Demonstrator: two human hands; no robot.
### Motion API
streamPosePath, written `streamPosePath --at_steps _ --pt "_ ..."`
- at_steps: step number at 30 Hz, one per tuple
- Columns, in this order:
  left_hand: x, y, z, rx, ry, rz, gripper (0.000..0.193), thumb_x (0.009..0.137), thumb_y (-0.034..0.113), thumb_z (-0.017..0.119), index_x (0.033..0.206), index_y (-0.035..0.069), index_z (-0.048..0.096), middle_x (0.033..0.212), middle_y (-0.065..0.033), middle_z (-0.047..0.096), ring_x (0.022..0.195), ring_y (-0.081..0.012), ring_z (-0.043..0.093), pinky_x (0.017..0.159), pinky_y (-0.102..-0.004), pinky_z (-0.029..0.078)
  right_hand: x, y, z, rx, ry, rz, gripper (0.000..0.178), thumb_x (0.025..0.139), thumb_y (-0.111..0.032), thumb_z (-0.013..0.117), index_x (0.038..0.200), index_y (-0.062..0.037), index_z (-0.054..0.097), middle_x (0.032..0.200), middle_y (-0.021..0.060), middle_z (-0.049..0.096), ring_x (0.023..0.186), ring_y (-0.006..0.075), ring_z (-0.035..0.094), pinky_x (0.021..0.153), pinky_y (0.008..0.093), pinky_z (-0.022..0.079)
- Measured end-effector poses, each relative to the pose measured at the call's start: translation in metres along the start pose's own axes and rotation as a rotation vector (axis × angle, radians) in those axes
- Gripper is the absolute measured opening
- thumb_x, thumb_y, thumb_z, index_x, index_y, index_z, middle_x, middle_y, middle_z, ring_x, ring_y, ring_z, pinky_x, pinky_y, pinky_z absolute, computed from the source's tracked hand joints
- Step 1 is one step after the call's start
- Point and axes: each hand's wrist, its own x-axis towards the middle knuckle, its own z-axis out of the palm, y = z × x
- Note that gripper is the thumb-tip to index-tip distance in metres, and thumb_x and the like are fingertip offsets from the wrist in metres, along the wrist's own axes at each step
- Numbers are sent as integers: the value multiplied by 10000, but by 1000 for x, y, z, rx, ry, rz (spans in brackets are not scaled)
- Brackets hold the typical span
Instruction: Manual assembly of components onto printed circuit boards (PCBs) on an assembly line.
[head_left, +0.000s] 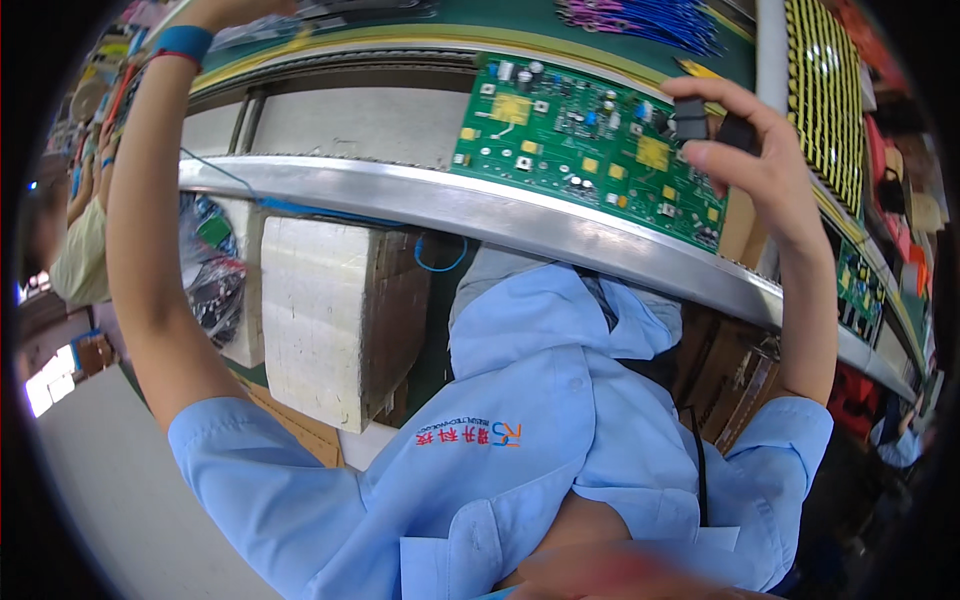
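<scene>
A large green circuit board (560,135) with yellow squares and many small components lies across the metal rails. Over its right end is my right hand (765,160), its thumb and forefinger pinched on a black block-shaped part (690,118). A second dark piece (737,133) shows behind the thumb, under the curled fingers. My left hand (235,10) reaches to the top left, cut by the picture's edge, so its fingers are hidden. Nearest to it are dark parts in clear plastic (365,14). A blue band (184,42) circles the left wrist.
Blue and pink wires (645,22) lie bundled beyond the board. A metal rail (400,190) runs along the near side. Below it stands a white foam box (315,315), with a blue cord (440,262) hanging beside it. A yellow-and-black striped panel (825,95) rises at right. Other people work at far left and right.
</scene>
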Motion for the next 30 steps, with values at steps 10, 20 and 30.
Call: streamPosePath --at_steps 10,20,30 --pt "-5 19 -15 -136 -10 -46 544 667 92 810 1181 60 638 1072 -149 680 960 -291 656 853 -383 529 -49 27 39 -597 64 -264 600 771 -39 699 1336 -76 502 1089 143 624 975 340 636 783 398 539" --pt "-17 1 -25 -190 158 12 462 759 96 714 1205 35 610 1151 -150 622 932 -214 645 737 -353 565 -45 27 51 -815 14 -261 540 826 -97 664 1342 -82 509 1017 94 611 872 277 648 678 375 549" --pt "-49 101 60 -2414 38 28 343 870 124 658 1196 43 591 1132 -109 620 874 -172 619 670 -300 505 -41 23 28 -468 136 -283 398 760 -44 721 1140 -44 601 1017 97 592 899 256 613 790 303 500"
